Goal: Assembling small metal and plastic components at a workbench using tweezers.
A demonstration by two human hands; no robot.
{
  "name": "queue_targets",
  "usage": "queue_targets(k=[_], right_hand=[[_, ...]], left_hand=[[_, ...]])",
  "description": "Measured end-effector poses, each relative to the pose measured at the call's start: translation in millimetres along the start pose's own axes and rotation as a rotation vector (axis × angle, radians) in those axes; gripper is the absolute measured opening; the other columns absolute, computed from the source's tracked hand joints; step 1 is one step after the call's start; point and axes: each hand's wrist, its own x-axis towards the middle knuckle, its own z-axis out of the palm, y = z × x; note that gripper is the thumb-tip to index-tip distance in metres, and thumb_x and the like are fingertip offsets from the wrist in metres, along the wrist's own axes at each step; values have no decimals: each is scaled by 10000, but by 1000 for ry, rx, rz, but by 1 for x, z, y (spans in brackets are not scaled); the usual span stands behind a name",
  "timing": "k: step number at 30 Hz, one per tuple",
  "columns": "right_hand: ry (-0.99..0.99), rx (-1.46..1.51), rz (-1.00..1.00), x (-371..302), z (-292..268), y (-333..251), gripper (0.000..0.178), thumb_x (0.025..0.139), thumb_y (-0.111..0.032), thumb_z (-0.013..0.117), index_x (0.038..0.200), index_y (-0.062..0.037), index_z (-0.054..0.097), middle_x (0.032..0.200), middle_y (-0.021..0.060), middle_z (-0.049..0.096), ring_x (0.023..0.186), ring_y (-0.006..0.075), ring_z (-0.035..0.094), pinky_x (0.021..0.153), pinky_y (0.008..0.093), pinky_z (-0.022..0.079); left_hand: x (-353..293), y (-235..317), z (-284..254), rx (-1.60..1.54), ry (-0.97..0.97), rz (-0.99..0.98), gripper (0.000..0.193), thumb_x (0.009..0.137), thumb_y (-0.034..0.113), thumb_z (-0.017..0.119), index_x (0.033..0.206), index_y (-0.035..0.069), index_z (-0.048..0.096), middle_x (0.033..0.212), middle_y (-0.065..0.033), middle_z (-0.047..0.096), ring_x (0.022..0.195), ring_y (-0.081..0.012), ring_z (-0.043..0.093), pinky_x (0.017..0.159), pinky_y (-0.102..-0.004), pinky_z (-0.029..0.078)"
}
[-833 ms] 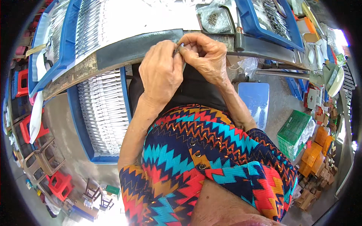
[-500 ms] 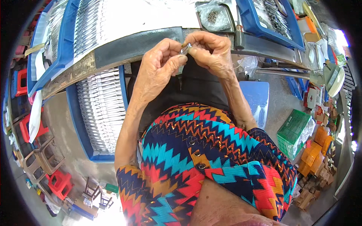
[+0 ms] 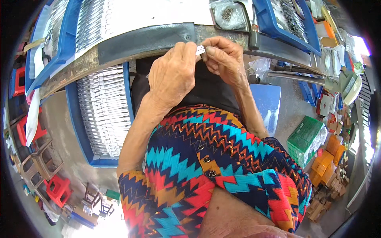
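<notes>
My left hand [image 3: 174, 75], its back turned up, closes around a small silvery metal strip [image 3: 200, 50] with holes in its end. Only that end sticks out past the fingers; the rest of the strip is hidden in the hand. Close against the exposed end are the bent thumb and fingers of my right hand [image 3: 225, 59]. Whatever lies between those right fingertips is too small to make out. Both hands are just off the near edge of the workbench [image 3: 147, 43], above my dark-covered lap.
Rows of metal pieces fill a blue tray [image 3: 79, 131] below the bench at left. More blue trays [image 3: 67, 39] stand on the bench at both ends. A shallow tray [image 3: 213, 18] with small screws in plastic sits beside a screwdriver [image 3: 254, 37]. A blue stool [image 3: 268, 105] is at right.
My left hand has rolled over from a pinch to a closed grip with its back up, and moved right. The metal strip's holed end now points toward my right hand.
</notes>
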Motion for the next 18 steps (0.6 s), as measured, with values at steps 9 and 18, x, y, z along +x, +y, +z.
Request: queue_targets(k=[9,18], right_hand=[[55,-65,142,-15,-9,9,164,868,-161,594,868,3,592,634,-2,505,458,11,346,383,155,223],[122,35,82,-26,-8,15,147,871,-136,573,794,-12,554,611,-21,454,467,10,339,374,150,227]], left_hand=[[3,-5,-3,99,-215,216,174,689,53,580,832,38,481,739,-83,517,701,-230,595,579,-314,499],[6,-6,5,68,-214,284,139,733,88,567,841,39,495,720,-80,532,687,-218,617,585,-312,512]])
